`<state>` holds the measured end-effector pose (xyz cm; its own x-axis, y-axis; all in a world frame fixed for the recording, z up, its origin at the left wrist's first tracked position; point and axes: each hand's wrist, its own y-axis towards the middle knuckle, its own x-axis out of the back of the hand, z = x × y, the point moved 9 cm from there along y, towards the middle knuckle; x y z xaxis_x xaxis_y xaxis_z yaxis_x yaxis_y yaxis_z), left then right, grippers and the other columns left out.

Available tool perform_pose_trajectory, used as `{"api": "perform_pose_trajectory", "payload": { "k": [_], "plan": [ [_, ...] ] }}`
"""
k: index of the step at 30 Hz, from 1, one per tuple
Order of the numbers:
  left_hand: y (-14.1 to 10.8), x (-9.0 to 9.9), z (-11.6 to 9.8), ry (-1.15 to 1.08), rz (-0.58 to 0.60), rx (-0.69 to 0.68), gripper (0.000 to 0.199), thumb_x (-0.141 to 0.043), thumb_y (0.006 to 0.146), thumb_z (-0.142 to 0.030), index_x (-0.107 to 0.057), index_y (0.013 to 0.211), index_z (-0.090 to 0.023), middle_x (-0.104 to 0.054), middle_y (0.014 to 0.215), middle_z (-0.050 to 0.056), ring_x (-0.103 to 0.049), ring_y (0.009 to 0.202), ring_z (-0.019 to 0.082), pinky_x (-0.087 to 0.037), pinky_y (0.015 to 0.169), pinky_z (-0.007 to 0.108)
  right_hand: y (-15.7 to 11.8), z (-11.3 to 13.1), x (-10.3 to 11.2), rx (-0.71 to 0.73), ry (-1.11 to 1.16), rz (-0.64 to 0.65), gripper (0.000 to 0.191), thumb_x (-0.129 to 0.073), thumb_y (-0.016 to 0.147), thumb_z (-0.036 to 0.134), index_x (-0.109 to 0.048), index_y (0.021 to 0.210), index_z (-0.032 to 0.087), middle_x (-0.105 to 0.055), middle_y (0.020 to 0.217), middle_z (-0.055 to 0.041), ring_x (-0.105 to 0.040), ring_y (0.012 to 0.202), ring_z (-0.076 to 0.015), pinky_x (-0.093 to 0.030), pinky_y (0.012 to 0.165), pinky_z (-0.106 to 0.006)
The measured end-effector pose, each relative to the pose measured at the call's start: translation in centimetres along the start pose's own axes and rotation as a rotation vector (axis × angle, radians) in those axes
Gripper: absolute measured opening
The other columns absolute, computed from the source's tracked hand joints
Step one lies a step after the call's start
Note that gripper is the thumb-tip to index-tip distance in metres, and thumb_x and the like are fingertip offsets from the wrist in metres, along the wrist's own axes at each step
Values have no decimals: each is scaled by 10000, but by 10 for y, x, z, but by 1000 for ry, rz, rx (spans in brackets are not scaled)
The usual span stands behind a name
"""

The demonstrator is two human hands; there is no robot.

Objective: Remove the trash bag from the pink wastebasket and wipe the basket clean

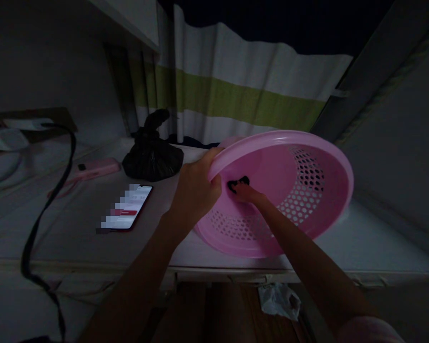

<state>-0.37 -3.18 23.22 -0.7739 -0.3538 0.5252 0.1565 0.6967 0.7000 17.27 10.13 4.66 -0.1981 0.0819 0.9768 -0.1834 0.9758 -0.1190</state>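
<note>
Leftmost, a black cable loops down over the pale table, and beside it lie a pink phone case, a lit phone face up, and a knotted black bag. Next comes the left hand, its grip closed over the near rim of a pink perforated basket, which it holds tipped up on its edge so that the opening faces the person while the lower rim rests on the table. Further right, the right hand reaches inside the basket, fingers pinched around a small dark object against the basket's floor; what that object is cannot be told in this light. As a judgement, the work looks about midway: the basket is already tilted and steadied and the small thing is in the fingers, but it is not yet out of the basket. Behind stands a white and green striped curtain; the room is dim, with crumpled plastic on the wooden floor below the table edge.
</note>
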Motion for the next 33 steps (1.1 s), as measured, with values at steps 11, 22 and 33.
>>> {"api": "perform_pose_trajectory", "payload": {
  "k": [11, 22, 33],
  "plan": [
    [-80, -28, 48, -349, -101, 176, 628, -548, 819, -312, -256, 1367, -215, -593, 1219, 106, -607, 1055, 208, -496, 913, 376, -16, 3, 10, 13, 107, -8, 453, -406, 866, 188, -469, 1304, 87, -562, 1250, -168, -575, 1091, -225, -413, 902, -266],
    [-86, -34, 41, -429, -258, 198, 583, -451, 852, -182, -259, 1387, -312, -401, 1413, 64, -383, 1297, 189, -326, 1072, 433, -57, 12, 20, -72, 140, -196, 366, -399, 883, 191, -586, 1197, 194, -657, 1114, -98, -601, 1018, -181, -426, 864, -255],
    [-37, -4, -10, -592, -133, 89, 666, -454, 816, -111, -241, 1413, -316, -325, 1471, -2, -368, 1306, 166, -341, 1061, 384, -73, 6, 67, -13, 136, -189, 346, -512, 808, 130, -642, 1122, 193, -676, 1077, -85, -622, 963, -163, -421, 780, -199]
  ]
}}
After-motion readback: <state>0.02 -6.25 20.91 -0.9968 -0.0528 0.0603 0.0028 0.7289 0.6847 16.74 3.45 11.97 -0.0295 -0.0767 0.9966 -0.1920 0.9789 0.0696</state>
